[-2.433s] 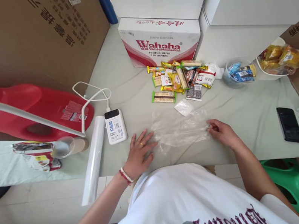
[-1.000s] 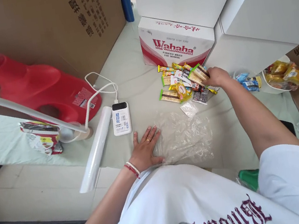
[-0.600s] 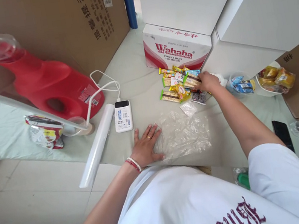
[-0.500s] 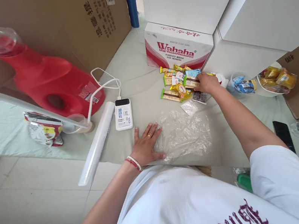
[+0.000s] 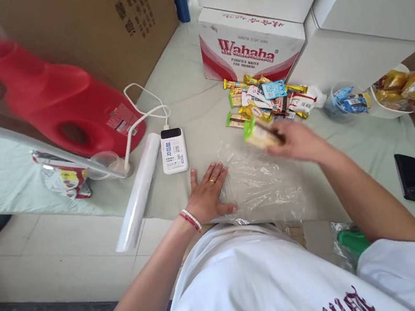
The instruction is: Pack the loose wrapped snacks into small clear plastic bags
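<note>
My right hand (image 5: 298, 141) grips a wrapped snack bar (image 5: 260, 135) with green ends, blurred by motion, above the back edge of a clear plastic sheet (image 5: 262, 186). That sheet lies wrinkled on the cloth-covered table near my body. With fingers spread, my left hand (image 5: 210, 193) rests flat at the sheet's left edge and holds nothing. Behind the held bar is a pile of small wrapped snacks (image 5: 257, 98) in yellow, white, blue and red wrappers. Another green-ended bar (image 5: 236, 120) lies at the pile's near left.
A white power bank (image 5: 174, 153) with a cable and a plastic film roll (image 5: 139, 190) lie left, by a large red jug (image 5: 73, 111). Behind the snacks stands a Wahaha box (image 5: 250, 44). Right are a cup of blue packets (image 5: 347, 101), a bowl (image 5: 390, 106) and a phone (image 5: 411, 178).
My right hand has lifted the snack bar off the pile and brought it nearer to me, over the plastic sheet. My left hand stays flat on the sheet's edge. The view has shifted slightly.
</note>
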{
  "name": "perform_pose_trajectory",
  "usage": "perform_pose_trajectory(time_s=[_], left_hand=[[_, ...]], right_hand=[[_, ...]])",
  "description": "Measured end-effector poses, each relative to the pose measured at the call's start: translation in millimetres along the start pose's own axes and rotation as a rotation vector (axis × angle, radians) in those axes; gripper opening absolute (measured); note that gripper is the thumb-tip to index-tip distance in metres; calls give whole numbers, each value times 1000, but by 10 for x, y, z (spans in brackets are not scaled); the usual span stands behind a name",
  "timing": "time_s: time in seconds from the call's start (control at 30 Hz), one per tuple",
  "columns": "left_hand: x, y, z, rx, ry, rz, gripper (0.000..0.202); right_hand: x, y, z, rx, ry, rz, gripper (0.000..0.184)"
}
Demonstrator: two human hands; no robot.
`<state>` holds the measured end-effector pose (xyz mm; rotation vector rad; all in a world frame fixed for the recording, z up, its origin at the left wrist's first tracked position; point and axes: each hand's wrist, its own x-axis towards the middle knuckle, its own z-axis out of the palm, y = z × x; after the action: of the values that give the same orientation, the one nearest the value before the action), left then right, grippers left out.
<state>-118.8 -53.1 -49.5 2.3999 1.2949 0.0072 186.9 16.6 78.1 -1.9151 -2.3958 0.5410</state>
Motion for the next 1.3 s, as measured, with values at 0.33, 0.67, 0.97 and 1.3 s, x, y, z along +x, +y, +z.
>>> perform_pose_trajectory(time_s=[0.33, 0.67, 0.97, 1.3], left_hand=[[-217, 66, 88, 44, 258, -22, 66], [-264, -232, -186, -182, -34, 401, 74], [109, -161, -156, -387, 270, -18, 37], [77, 227, -140, -133, 841, -207, 23]], right_hand=[[-639, -241, 806, 12, -132, -50, 65], [-1595, 10, 1278, 318, 49, -193, 30], [-963, 313, 833, 916, -1, 321, 42], [-511, 443, 431, -48, 143, 290, 37]])
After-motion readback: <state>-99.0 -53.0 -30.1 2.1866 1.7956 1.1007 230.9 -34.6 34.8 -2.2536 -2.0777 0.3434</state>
